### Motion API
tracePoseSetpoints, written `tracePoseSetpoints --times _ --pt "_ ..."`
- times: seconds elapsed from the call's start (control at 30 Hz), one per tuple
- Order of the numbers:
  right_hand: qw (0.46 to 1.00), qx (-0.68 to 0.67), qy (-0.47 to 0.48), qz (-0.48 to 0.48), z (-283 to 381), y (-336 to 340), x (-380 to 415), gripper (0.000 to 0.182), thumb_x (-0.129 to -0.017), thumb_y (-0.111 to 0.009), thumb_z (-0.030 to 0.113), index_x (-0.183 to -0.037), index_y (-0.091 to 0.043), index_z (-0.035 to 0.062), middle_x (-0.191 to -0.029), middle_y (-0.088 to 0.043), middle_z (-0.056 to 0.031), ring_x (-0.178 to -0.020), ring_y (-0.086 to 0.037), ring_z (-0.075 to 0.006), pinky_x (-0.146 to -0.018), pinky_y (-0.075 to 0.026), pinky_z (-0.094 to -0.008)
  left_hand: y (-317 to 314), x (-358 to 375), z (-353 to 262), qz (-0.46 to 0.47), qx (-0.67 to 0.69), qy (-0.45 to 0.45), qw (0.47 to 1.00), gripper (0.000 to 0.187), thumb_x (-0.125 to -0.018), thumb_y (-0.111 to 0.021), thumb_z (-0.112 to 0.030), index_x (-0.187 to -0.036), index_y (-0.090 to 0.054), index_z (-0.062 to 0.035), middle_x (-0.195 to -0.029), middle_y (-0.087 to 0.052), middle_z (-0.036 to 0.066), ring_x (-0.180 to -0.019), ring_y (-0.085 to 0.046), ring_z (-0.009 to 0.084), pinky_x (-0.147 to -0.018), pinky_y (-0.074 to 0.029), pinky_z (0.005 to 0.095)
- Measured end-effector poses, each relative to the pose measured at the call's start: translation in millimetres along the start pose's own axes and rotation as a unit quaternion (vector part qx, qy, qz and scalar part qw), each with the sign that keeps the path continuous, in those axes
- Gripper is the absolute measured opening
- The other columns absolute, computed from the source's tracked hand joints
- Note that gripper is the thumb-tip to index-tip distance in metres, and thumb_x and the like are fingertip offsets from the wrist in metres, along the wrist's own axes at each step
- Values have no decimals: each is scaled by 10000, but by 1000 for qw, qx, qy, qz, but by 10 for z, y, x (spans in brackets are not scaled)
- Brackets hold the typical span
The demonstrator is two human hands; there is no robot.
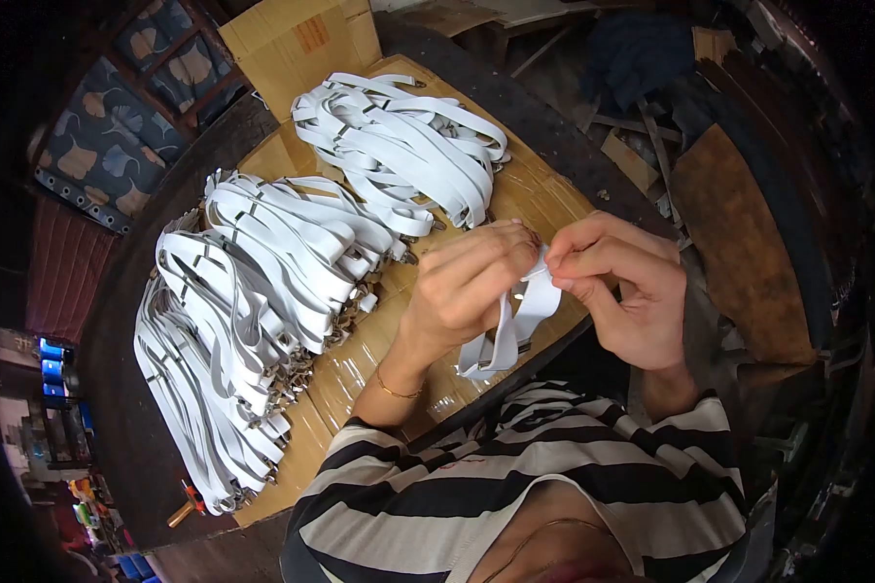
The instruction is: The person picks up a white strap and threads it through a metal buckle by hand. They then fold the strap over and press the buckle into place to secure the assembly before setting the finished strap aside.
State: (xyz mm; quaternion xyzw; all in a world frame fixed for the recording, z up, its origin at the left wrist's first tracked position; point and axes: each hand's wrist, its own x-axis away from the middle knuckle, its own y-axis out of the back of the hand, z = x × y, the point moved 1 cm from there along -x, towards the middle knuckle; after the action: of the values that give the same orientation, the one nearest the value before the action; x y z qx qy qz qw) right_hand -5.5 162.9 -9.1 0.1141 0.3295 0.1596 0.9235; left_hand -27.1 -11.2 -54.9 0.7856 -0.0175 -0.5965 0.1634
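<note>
A white strap [537, 309] hangs in a loop below my two hands, in front of my striped shirt. My left hand [472, 277] has its fingers curled and closed on the upper end of the strap. Against it, my right hand [624, 282] pinches the same end between thumb and fingers. The fingertips almost meet, and they hide what lies between them. A small metal piece shows low on the loop. Left of my hands lie bundles of similar white straps [287, 228] with metal clips at their ends. Another heap of white straps [408, 141] lies farther back.
Flattened brown cardboard [355, 364] covers much of the dark table [117, 418]. A cardboard flap [311, 49] stands up at the back. A tool with an orange-brown handle [181, 513] lies at the table's left edge. Wood scraps and a brown board [744, 243] are on the right.
</note>
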Motion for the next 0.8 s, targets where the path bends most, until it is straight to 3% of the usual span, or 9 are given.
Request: tracePoseSetpoints --times 0.07,0.17,0.3,0.33,0.4,0.57,0.63,0.77,0.8 --pt "987 140 80 2 36 -18 -34 125 -719 -638 -127 -785 -608 -26 -818 -639 -108 -741 -647 -202 -647 -511 -277 -3 -11 -23 37 -66 -14 997 191 -651 -657 6 -818 -578 54 -810 -622 163 -757 -666 325 -750 -577 393" --pt "989 117 94 -7 -42 -42 -48 122 -712 -637 -120 -780 -607 -23 -828 -642 -121 -748 -651 -215 -634 -501 -288 25 -5 9 35 -80 -23 996 175 -662 -667 -10 -803 -582 50 -801 -635 158 -754 -674 318 -756 -580 403" --pt "962 -270 -37 14 -218 2 23 100 -812 -605 -122 -872 -633 -48 -920 -650 -148 -814 -635 -161 -708 -507 -245 13 55 -12 -13 19 27 999 141 -728 -676 -23 -822 -597 47 -797 -659 156 -768 -692 319 -748 -581 406" --pt "958 -284 -19 32 -237 20 25 102 -850 -586 -115 -916 -636 -56 -959 -645 -158 -859 -622 -150 -751 -507 -235 11 51 -21 -32 59 46 997 128 -767 -670 -37 -836 -605 48 -799 -667 158 -779 -698 322 -740 -580 402" --pt "961 -276 -22 15 -192 -15 35 99 -843 -589 -116 -907 -634 -54 -955 -645 -158 -857 -625 -156 -751 -507 -238 2 67 7 -53 100 46 992 135 -854 -640 -77 -868 -615 54 -816 -680 170 -805 -705 337 -728 -575 384" --pt "980 -199 2 25 -85 25 -4 105 -825 -596 -124 -886 -632 -47 -932 -645 -149 -852 -626 -159 -759 -511 -252 14 84 28 -30 85 47 995 110 -831 -629 -47 -866 -609 55 -812 -670 173 -795 -699 341 -734 -574 389" --pt "996 -4 30 79 -40 85 -31 111 -819 -594 -127 -878 -631 -39 -896 -649 -134 -845 -631 -155 -772 -512 -259 9 73 32 -17 90 37 995 102 -815 -628 -29 -869 -609 55 -809 -666 175 -791 -697 343 -732 -574 391" --pt "994 28 30 106 -19 73 -65 92 -831 -595 -115 -882 -633 -48 -884 -658 -115 -846 -637 -142 -781 -511 -255 4 50 6 47 19 3 999 145 -757 -644 -17 -882 -615 51 -795 -660 175 -773 -693 342 -693 -573 378" --pt "992 -111 -28 56 -96 12 -33 79 -839 -598 -105 -888 -635 -55 -887 -661 -109 -844 -638 -140 -777 -511 -253 -10 71 19 26 32 19 999 144 -762 -651 -29 -876 -617 51 -791 -664 172 -763 -694 337 -680 -573 369"
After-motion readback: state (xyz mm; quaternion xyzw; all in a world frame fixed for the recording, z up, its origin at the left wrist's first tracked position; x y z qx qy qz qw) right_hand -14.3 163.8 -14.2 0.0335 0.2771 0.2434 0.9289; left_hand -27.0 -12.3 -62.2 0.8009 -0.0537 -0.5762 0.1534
